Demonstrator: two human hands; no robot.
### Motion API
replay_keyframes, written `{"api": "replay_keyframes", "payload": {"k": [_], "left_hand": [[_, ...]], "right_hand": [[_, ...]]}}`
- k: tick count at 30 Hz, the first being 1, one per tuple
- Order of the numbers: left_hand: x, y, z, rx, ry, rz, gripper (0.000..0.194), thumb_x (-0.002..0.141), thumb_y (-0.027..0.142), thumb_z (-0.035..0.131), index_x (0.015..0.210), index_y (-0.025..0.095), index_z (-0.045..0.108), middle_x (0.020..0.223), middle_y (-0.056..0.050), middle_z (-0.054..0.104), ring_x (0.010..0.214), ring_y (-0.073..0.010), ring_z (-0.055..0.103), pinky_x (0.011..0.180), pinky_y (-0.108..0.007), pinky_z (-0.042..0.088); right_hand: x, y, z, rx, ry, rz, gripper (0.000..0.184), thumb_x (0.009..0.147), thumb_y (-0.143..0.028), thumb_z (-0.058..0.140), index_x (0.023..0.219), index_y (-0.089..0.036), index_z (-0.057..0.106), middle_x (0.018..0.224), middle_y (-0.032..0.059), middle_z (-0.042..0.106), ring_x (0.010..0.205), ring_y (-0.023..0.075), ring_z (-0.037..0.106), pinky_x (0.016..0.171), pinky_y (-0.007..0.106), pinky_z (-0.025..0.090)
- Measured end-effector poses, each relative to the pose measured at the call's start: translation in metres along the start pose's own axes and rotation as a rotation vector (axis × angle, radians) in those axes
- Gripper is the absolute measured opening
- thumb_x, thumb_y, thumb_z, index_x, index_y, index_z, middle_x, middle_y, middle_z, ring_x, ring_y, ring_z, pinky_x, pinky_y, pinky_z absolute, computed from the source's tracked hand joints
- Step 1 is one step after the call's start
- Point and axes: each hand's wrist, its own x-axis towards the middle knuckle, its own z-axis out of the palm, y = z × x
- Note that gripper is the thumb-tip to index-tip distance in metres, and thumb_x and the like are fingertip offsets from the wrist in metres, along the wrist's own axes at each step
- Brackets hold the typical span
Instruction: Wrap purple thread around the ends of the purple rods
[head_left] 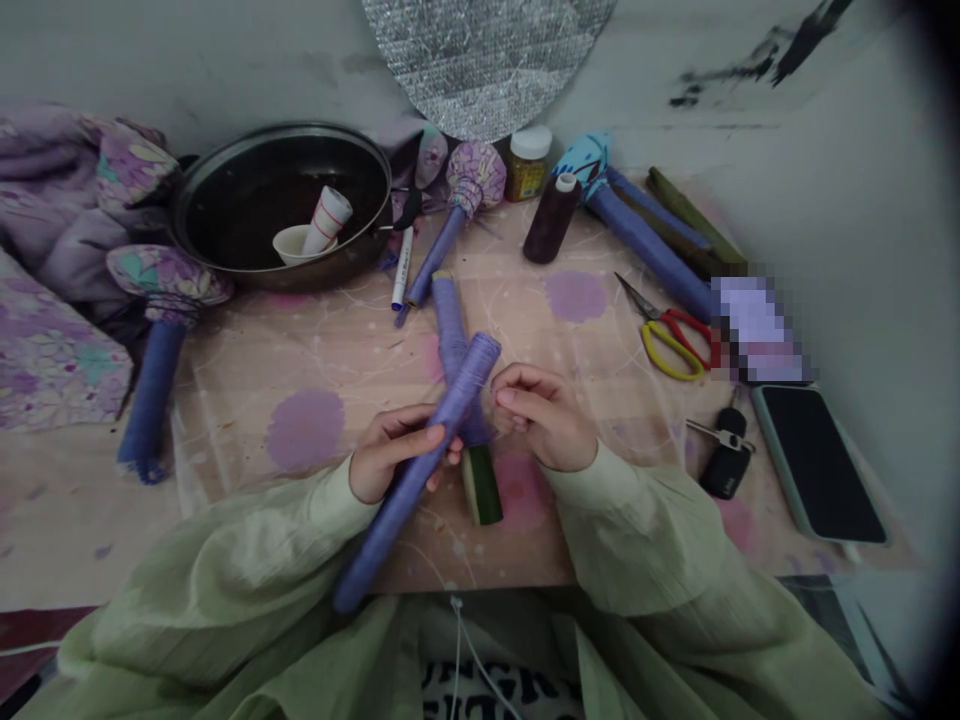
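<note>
While left fingers (pixel 433 436) grip thread-wrapped rod (pixel 375 535), right fingers (pixel 517 385) pinch closed.

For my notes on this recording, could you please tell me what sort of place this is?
It looks like a handicraft workbench, judging by the purple thread-wrapped rod, the cone of dark thread and the red-and-yellow-handled scissors.

One head-worn camera looks forward and down from close above the left hand (pixel 397 450) and right hand (pixel 544 415). It takes in the tabletop (pixel 240 370) and the wall (pixel 225 60) behind.
</note>
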Motion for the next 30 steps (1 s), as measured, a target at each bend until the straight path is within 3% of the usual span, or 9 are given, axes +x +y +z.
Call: {"api": "replay_keyframes", "payload": {"k": [8,17,30], "left_hand": [[0.0006,-0.0035,-0.0035,0.037,0.013,0.056,0.027,0.065,0.025,0.076,0.088,0.013,0.068,0.067,-0.004,0.067,0.052,-0.0127,0.059,0.036,-0.018,0.045],[0.0041,-0.0069,-0.0058,0.078,0.013,0.120,0.024,0.063,0.023,0.078,0.078,0.014,0.062,0.061,0.001,0.064,0.045,-0.0094,0.055,0.038,-0.019,0.045],[0.0044,-0.0069,-0.0065,0.104,0.026,0.103,0.025,0.062,0.023,0.078,0.074,0.014,0.058,0.062,0.002,0.063,0.044,-0.0079,0.055,0.040,-0.019,0.044]], "right_hand": [[0.0019,0.0006,-0.0012,0.052,-0.036,0.027,0.015,0.069,-0.028,0.065,0.064,-0.017,0.057,0.041,-0.0099,0.034,0.036,0.0026,0.025,0.039,0.020,0.020],[0.0014,-0.0018,0.0020,0.140,-0.010,0.055,0.011,0.065,-0.023,0.064,0.060,-0.016,0.059,0.038,-0.0099,0.035,0.035,0.0020,0.024,0.039,0.019,0.017],[0.0016,-0.0031,0.0014,0.193,-0.023,0.085,0.009,0.066,-0.021,0.063,0.059,-0.016,0.058,0.038,-0.0108,0.030,0.035,0.0019,0.022,0.038,0.019,0.016]]}}
